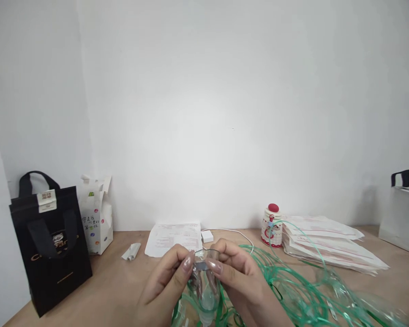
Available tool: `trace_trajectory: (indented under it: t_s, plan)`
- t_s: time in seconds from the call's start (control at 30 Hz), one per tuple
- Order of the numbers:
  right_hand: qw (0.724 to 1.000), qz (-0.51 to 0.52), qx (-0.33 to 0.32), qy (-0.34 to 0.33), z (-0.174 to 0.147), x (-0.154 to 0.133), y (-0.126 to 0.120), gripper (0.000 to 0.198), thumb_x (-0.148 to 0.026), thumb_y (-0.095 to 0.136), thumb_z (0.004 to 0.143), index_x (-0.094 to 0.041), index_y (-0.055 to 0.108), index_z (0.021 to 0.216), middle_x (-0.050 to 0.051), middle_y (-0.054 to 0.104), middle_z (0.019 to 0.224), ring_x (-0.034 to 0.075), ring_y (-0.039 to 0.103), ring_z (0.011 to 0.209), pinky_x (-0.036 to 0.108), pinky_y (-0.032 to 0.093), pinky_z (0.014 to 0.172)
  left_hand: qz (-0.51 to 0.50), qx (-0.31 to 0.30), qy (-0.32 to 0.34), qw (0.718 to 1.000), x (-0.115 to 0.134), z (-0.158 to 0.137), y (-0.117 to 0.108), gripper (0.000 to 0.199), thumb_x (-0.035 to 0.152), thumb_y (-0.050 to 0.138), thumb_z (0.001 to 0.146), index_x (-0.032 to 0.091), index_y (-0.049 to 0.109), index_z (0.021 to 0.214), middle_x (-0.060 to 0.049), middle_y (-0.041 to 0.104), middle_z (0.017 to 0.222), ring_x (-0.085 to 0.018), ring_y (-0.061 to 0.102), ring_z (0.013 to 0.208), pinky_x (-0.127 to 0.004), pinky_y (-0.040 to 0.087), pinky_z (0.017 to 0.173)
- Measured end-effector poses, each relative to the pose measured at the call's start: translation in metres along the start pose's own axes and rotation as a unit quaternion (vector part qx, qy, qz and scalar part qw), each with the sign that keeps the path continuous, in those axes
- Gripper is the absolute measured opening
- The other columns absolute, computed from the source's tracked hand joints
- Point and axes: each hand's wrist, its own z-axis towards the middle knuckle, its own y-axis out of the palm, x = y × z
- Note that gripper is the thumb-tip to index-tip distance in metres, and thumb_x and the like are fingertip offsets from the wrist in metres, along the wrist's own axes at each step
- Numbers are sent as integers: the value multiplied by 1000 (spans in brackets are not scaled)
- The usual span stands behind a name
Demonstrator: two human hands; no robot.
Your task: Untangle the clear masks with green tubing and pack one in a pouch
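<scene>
- Clear plastic mask (204,281) sitting low in the middle of the view, just above the wooden table (116,281) — being pinched from both sides.
- Left hand (167,281) closing narrow on the mask's upper left rim, thumb tip pressing beside the small metal strip (202,265).
- Right hand (240,277) mirroring it, thumb and fingers gripping the upper right rim, thumb tips nearly meeting.
- Green tubing (293,281) spilling in loose loops to the right of the hands and under them, some strands trailing toward the red-capped jar (271,225).
- Stack of flat white packets (330,247) lying just beyond the tubing; black paper bag (51,243) and small white carton (96,218) standing well apart at the left.
- Judging the work in hand: keeping thumb pressure even on both sides of the strip, holding the soft rim lightly to avoid creasing it — and keeping the trailing tubing from snagging while turning the mask.
</scene>
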Motion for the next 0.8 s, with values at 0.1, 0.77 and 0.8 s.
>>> trace_trajectory:
  t_s: [0.1,0.77,0.8]
  plan:
    - [1000,-16,-10,6,-1,-2,1,27,-34,70,74,-14,53,73,0,55,65,11,49,61,24,37,60,-23,-1,-11,1000,0,-1,0,31,44,66,74,17,58,63,2,49,59,-11,40,59,-23,30,57]
    - [998,-29,-35,35,-7,-9,2,27,-29,75,70,-14,53,66,0,58,61,10,53,58,22,41,57,-86,-46,-60,993,3,-3,2,24,36,68,75,16,62,63,1,53,58,-10,44,58,-22,32,56]
    - [998,-25,-39,35,-7,-9,3,27,-29,75,70,-14,53,66,0,58,61,10,54,58,21,41,57,-91,-51,-61,993,2,-3,1,24,36,67,75,16,62,63,1,54,58,-10,44,57,-22,32,56]
